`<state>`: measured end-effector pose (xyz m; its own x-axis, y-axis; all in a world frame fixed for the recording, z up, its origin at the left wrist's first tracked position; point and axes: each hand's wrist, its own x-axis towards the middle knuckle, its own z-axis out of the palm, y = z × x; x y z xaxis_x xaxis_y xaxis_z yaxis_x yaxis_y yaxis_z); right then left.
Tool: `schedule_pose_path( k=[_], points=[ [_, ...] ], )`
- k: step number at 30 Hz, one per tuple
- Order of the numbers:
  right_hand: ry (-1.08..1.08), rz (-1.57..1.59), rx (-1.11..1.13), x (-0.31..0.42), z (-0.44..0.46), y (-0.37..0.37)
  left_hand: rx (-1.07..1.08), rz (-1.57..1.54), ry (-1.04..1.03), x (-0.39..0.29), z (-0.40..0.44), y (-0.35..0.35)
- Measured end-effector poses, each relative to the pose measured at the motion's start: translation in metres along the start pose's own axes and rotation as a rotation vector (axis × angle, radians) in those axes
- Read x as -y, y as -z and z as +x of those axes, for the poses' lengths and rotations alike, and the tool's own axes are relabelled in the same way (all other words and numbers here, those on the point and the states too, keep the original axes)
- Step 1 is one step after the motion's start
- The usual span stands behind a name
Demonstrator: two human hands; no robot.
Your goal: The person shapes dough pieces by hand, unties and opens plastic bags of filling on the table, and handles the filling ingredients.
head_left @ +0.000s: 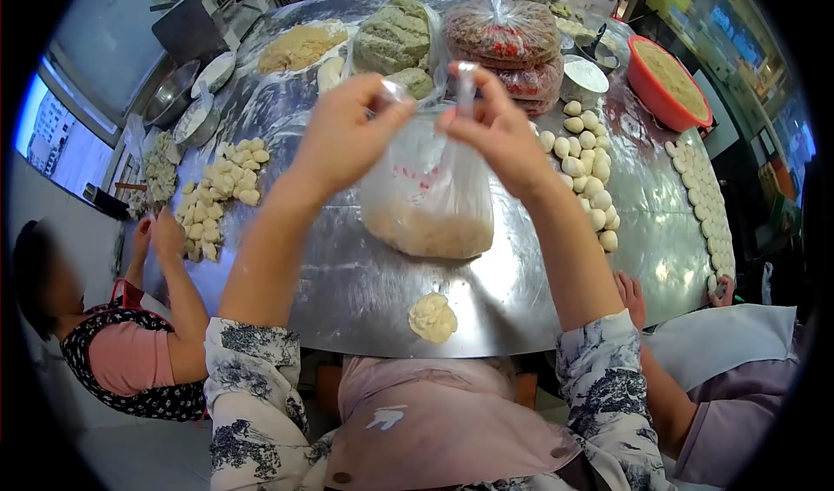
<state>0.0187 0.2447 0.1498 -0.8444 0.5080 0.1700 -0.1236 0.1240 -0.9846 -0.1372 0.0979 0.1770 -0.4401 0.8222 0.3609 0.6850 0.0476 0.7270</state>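
Observation:
A clear plastic bag (427,197) with red print stands in front of me, a pale tan filling in its bottom. My left hand (352,130) pinches one of its handles, and my right hand (497,130) pinches the other, so the bag's mouth is drawn upward between them. Whether its base touches the table cannot be made out. Nearer to me, a flattened piece of dough (433,317) lies on the steel table (347,317). Behind my hands is a bag with a large greenish mass (393,39).
Dough pieces (208,204) lie at left, beside a co-worker's hands (161,235). Round dough balls (586,165) sit at right, with flat discs (704,204) along the edge. Stacked bags of brown filling (502,35) and a red basin (669,82) are farther back. Another person sits close right.

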Motion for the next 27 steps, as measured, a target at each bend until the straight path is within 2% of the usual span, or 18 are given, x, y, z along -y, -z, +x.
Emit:
schedule_pose_path(
  k=[1,5,6,7,8,9,10,11,12,16,19,22,25,27],
  points=[
    [-0.06,-0.077,0.076,-0.004,-0.007,-0.004,0.06,0.139,-0.063,-0.008,-0.007,-0.004],
    [-0.135,-0.063,0.335,-0.009,-0.024,-0.026,0.121,0.132,-0.367,-0.023,-0.016,-0.023],
    [0.136,-0.189,0.277,-0.027,-0.024,-0.032,0.122,0.164,-0.424,-0.028,-0.016,-0.027],
    [0.136,-0.23,0.271,-0.03,-0.026,-0.034,0.123,0.197,-0.481,-0.033,-0.017,-0.029],
    [0.136,-0.271,0.265,-0.032,-0.027,-0.036,0.193,0.214,-0.423,-0.04,-0.02,-0.027],
    [0.135,-0.312,0.259,-0.035,-0.029,-0.038,0.119,0.115,-0.411,-0.038,-0.023,-0.031],
    [0.002,-0.306,0.263,-0.028,-0.031,-0.034,0.048,0.015,-0.398,-0.032,-0.025,-0.037],
    [-0.197,-0.151,0.249,-0.033,-0.032,-0.03,-0.022,-0.086,-0.385,-0.027,-0.027,-0.041],
    [-0.392,0.003,0.2,-0.038,-0.032,-0.026,0.007,-0.039,-0.33,-0.021,-0.032,-0.037],
    [-0.412,0.137,0.15,-0.028,-0.047,-0.022,0.239,-0.136,0.039,0.004,-0.054,-0.044],
    [-0.468,0.2,0.178,-0.027,-0.053,-0.024,0.124,-0.259,0.104,0.012,-0.06,-0.054],
    [-0.512,0.377,0.158,-0.025,-0.06,-0.023,-0.025,-0.201,0.036,0.018,-0.066,-0.061],
    [-0.484,0.518,0.12,-0.041,-0.057,-0.014,-0.182,0.13,-0.298,0.006,-0.082,-0.062],
    [-0.411,0.488,0.139,-0.047,-0.058,-0.007,-0.126,0.019,-0.487,-0.004,-0.088,-0.062]
  ],
)
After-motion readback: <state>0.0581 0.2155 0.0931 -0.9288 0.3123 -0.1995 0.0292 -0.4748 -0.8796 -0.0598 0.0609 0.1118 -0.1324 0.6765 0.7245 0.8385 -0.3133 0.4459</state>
